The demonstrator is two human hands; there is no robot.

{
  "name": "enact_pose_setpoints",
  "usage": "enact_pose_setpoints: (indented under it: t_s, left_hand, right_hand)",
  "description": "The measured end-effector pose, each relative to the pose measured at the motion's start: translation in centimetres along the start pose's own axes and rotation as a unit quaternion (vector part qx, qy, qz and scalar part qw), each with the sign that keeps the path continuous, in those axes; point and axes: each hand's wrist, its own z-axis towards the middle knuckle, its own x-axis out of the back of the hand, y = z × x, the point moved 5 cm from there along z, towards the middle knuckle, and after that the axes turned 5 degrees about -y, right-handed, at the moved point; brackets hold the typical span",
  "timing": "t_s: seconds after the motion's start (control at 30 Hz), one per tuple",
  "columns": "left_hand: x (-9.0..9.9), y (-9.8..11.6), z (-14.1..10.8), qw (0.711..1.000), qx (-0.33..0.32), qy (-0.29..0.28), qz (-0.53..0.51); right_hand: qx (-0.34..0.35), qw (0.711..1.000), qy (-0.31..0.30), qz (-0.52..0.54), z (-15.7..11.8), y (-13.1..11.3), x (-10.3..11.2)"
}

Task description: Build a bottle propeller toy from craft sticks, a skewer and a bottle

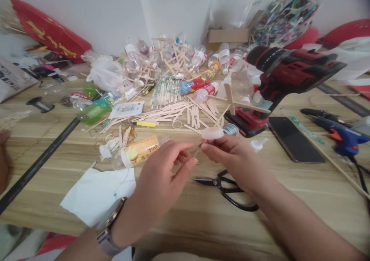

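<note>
My right hand (235, 157) is closed in a pinch at the centre, its thumb and fingertips around a thin stick (197, 151). A translucent white round cap (212, 133) sits right at those fingertips; whether it is joined to the stick I cannot tell. Facing it, my left hand (164, 172) has its thumb and forefinger apart, close to the stick's lower end, with the other fingers curled behind. Black-handled scissors (231, 188) lie open on the table beneath my right hand. Behind the cap, crossed wooden craft sticks (230, 97) stand out in front of a drill.
A red-black cordless drill (277, 72), phone (296, 139) and blue glue gun (338, 132) are on the right. Loose craft sticks (162, 112) and plastic bottles (199, 57) crowd the back. Left are a yellow-labelled bottle (140, 151), white paper (86, 193) and a black strip (43, 161).
</note>
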Motion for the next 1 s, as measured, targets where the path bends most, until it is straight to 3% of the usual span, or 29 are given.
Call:
enact_pose_setpoints:
  t_s: [0.23, 0.4, 0.5, 0.6, 0.77, 1.0]
  left_hand:
    - [-2.7, -1.4, 0.1, 0.996, 0.051, -0.028, -0.07]
    - [-3.1, -1.7, 0.0, 0.997, 0.032, -0.004, -0.066]
    - [-3.4, -2.2, 0.1, 0.99, 0.066, -0.014, -0.127]
    - [-3.9, -3.1, 0.2, 0.962, 0.138, -0.041, -0.233]
    - [-4.9, -4.7, 0.0, 0.892, 0.242, -0.064, -0.377]
    - [-5.5, -5.1, 0.2, 0.842, 0.284, -0.06, -0.454]
  right_hand:
    - [-0.033, 0.998, -0.003, -0.045, -1.2, 1.6, -0.4]
    - [-0.013, 0.998, 0.015, -0.052, -1.4, 2.7, -0.4]
    - [0.001, 0.997, 0.024, -0.078, -1.4, 3.1, -0.4]
    - [-0.005, 0.996, 0.022, -0.082, -1.5, 3.5, -0.5]
    - [-0.025, 0.997, 0.009, -0.065, -1.6, 3.9, -0.7]
    - [-0.041, 0.997, 0.002, -0.061, -1.5, 3.6, -0.9]
